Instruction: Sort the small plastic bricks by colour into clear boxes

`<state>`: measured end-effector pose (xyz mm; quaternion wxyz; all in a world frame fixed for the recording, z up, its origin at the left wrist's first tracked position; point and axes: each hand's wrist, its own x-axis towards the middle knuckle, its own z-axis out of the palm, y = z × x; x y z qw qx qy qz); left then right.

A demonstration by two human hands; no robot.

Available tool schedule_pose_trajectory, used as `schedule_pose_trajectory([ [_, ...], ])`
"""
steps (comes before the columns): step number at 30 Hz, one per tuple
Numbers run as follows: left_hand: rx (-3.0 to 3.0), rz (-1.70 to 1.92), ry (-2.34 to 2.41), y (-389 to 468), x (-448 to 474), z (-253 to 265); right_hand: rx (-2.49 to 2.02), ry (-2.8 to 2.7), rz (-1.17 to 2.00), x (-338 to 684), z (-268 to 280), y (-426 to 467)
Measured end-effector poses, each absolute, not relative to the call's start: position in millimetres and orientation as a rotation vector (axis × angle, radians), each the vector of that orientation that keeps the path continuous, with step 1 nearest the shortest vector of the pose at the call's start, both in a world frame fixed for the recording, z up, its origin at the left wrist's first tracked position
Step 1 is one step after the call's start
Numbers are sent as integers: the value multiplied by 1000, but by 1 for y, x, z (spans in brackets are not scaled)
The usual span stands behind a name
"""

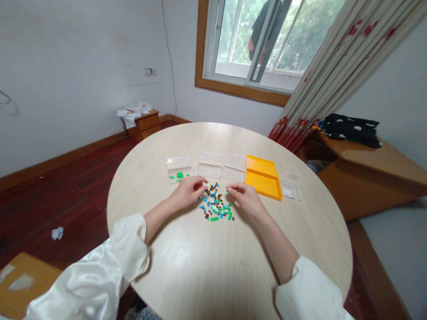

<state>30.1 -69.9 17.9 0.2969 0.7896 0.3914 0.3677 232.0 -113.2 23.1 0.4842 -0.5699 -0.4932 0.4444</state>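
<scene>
Seen from the head camera, a person in shiny white sleeves (123,249) works with both hands over a loose spread of small toy bricks (215,203) on a round, pale wood-grain table (207,271). The bricks, in brown, blue, green and a little yellow, lie scattered between and just below the two hands.

The right hand (247,198) reaches in at the spread's right edge, thumb and forefinger pinched on a small green piece (227,192). The left hand (191,192) curves in at the opposite edge, thumb and forefinger a narrow gap apart; whether anything sits between the tips cannot be told.

Beyond the hands, open boxes stand in a row. A clear box (179,161) at the left end contains a cluster of green bricks (180,175), just past the left hand. Two more clear boxes (209,170) come next, then a bright yellow box (263,183) with its lid laid back, and another clear box (291,191) just beside it. Behind the table, a patterned curtain (330,71) hangs next to a wood-framed window (230,90).
</scene>
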Motion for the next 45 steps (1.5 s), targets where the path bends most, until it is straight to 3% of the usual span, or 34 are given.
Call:
schedule_pose_trajectory([
  [7, 1152, 715, 741, -84, 51, 17, -1271, -1115, 1202, 215, 26, -118],
  [11, 902, 610, 662, -88, 51, 21, -1245, -1161, 1162, 208, 25, -120],
  [39, 787, 556, 619, -84, 50, 18, -1242, -1366, 1041, 207, 21, -123],
  [45, 776, 609, 685, -84, 48, 20, -1329, -1500, 833, 216, 28, -122],
])
